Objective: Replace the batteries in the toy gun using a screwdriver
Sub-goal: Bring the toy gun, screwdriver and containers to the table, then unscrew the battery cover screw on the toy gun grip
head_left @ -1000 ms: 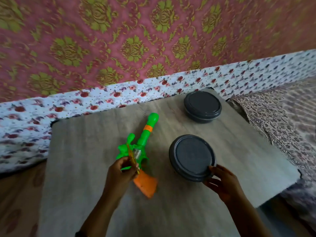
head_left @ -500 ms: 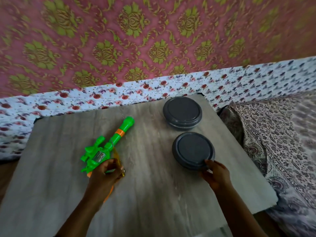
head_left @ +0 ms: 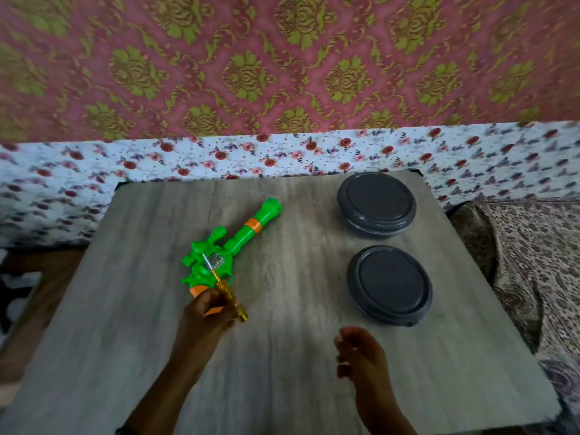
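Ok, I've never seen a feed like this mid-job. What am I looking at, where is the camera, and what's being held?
There is no machine here: a person works with two bare hands, and one wide-angle camera on their head looks forward and down. On the grey wood-grain board lies a green and orange toy gun, barrel pointing away to the right. The left hand grips the gun's orange handle together with a yellow-handled screwdriver, whose tip rests on the gun's body. The right hand holds nothing, fingers loosely curled above the board. Two closed dark grey round containers sit to the right.
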`<action>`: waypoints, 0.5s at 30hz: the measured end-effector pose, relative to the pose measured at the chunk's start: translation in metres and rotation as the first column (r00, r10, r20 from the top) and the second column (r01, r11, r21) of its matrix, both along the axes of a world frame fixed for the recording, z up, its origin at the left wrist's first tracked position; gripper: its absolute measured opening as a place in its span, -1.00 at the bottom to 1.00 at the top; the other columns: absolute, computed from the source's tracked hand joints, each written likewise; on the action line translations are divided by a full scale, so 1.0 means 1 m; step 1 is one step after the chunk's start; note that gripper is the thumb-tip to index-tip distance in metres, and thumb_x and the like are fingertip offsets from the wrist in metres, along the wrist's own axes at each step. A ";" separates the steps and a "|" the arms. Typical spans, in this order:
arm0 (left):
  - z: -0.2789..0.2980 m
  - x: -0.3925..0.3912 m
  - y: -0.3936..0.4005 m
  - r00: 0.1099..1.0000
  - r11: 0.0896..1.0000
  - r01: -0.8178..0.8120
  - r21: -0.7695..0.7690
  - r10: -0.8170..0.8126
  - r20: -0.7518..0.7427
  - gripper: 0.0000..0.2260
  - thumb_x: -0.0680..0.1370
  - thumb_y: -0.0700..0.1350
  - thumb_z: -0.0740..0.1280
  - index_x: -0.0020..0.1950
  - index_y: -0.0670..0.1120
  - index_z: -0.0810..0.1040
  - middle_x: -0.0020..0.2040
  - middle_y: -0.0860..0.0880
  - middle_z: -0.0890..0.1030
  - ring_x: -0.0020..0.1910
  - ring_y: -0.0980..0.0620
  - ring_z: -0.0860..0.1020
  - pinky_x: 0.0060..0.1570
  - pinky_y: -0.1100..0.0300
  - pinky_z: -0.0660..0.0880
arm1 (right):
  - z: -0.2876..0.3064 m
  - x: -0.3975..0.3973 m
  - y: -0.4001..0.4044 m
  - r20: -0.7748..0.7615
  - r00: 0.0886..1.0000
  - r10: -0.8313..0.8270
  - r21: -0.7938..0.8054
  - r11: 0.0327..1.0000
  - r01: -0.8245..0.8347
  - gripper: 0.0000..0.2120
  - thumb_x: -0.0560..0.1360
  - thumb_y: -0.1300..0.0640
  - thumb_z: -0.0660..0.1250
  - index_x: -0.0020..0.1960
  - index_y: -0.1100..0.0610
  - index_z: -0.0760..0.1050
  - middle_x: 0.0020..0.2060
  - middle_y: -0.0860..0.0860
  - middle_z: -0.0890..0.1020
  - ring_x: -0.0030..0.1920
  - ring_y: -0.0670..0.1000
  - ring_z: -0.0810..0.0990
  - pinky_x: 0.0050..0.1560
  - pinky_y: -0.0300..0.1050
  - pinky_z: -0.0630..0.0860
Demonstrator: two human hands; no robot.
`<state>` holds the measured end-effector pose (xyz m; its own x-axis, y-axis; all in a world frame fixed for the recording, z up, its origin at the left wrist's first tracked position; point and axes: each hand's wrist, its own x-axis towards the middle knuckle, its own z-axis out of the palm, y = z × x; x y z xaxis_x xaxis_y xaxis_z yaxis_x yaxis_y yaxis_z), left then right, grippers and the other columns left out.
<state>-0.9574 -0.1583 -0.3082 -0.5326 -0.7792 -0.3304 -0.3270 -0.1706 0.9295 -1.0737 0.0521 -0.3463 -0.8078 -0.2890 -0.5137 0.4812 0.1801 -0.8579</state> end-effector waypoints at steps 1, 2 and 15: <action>0.001 0.002 0.001 1.000 1.000 -0.017 -0.011 0.017 0.015 -0.86 0.35 -0.09 0.49 -0.21 -0.11 0.60 -0.26 -0.17 0.64 -0.25 -0.13 0.61 -0.33 0.19 0.50 | 0.004 0.005 -0.011 -0.014 0.995 0.103 -0.031 0.994 -0.103 -0.96 0.47 0.29 0.34 -0.09 0.19 0.52 -0.24 0.18 0.54 -0.33 0.08 0.51 -0.40 -0.08 0.43; 0.001 0.005 0.002 1.000 0.999 -0.024 -0.023 0.024 0.019 -0.79 0.28 0.02 0.48 -0.23 -0.08 0.60 -0.30 -0.12 0.64 -0.28 -0.10 0.58 -0.27 0.15 0.46 | 0.008 0.009 -0.025 -0.016 0.980 0.200 -0.066 0.977 -0.201 -0.97 0.48 0.24 0.34 -0.08 0.17 0.54 -0.22 0.17 0.56 -0.31 0.07 0.53 -0.38 -0.09 0.47; -0.032 0.006 -0.013 0.983 0.930 0.026 -0.367 0.043 0.179 -0.53 0.27 0.38 0.29 -0.07 0.05 0.57 -0.10 0.03 0.65 -0.08 -0.02 0.62 -0.08 -0.03 0.55 | 0.003 0.003 -0.116 0.107 0.892 0.439 -0.405 0.839 -0.365 -0.80 0.47 0.22 0.29 -0.04 0.37 0.49 -0.38 0.16 0.53 -0.39 0.06 0.52 -0.40 -0.15 0.47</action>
